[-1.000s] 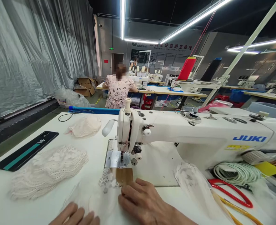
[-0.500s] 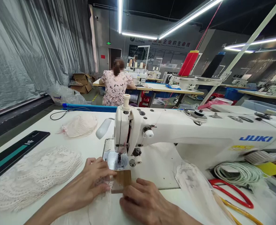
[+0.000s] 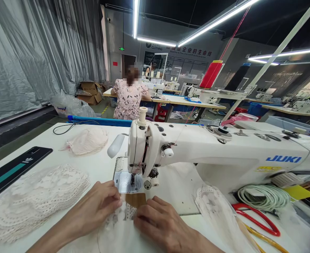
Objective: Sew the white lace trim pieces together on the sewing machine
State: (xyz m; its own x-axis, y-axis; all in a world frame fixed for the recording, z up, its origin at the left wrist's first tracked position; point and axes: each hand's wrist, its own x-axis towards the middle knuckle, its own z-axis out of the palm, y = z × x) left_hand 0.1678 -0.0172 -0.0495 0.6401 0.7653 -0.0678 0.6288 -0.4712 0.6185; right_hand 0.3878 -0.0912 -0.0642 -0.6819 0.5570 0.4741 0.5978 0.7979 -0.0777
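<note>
White lace fabric (image 3: 130, 212) with an eyelet edge stretches between my hands, just in front of the sewing machine (image 3: 186, 140). Its left part is pinched between the thumb and fingers of my left hand (image 3: 98, 203). My right hand (image 3: 164, 223) has its fingers curled over the right end of the lace, the fingertips partly hidden. Beyond the lace, a brown strip (image 3: 136, 199) lies against the metal needle plate (image 3: 123, 180). The presser foot (image 3: 132, 180) stands over the plate, apart from the lace.
Stacked lace pieces (image 3: 39, 196) and a phone (image 3: 18, 170) lie to the left, with a pale fabric bundle (image 3: 87, 141) behind. On the right are another lace piece (image 3: 212, 207), red-handled scissors (image 3: 262, 219) and coiled cord (image 3: 264, 196). A co-worker (image 3: 130, 95) sits ahead.
My left hand's outstretched index finger has drawn back into a pinch. The lace edge now shows spread between my hands, partly over the brown strip. My right hand has hardly moved.
</note>
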